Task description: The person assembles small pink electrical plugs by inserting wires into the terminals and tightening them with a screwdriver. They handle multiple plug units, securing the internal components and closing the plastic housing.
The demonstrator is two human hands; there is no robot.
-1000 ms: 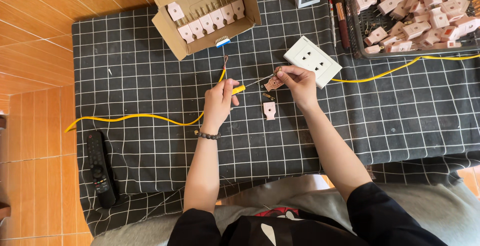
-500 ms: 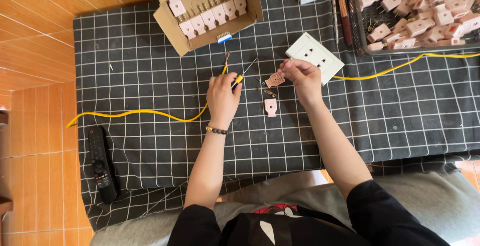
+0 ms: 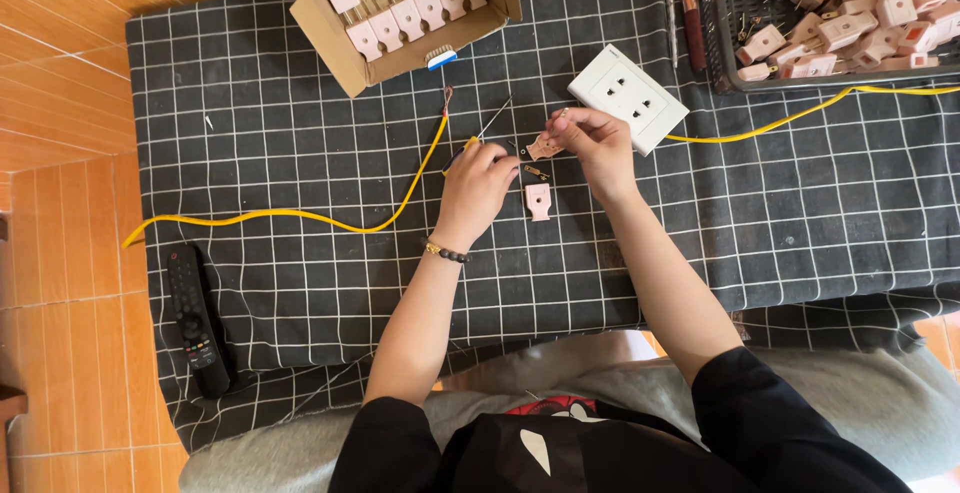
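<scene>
Seen from above, a person seated at a black grid-patterned cloth (image 3: 300, 283) spread over an orange tiled floor works on a small pink plug piece (image 3: 545, 146); the right hand (image 3: 598, 143) pinches that piece between thumb and fingertips, fingers closed on it, just in front of a white wall socket plate (image 3: 628, 98); the left hand (image 3: 478, 181), a beaded bracelet at its wrist, is curled shut around a yellow-handled screwdriver (image 3: 483, 133) whose thin shaft angles up and away from the hand; a second pink plug half (image 3: 538, 202) lies flat on the cloth between the two hands, just below them, with a tiny metal part near it, too small to tell; a yellow wire (image 3: 300, 217) snakes leftward across the cloth from beside the left hand, and another length runs right from behind the socket plate; at the top stand an open cardboard box (image 3: 340, 38) holding a row of pink plugs and a dark basket (image 3: 715, 43) heaped with more; a black remote control (image 3: 195, 318) rests at the cloth's left edge
</scene>
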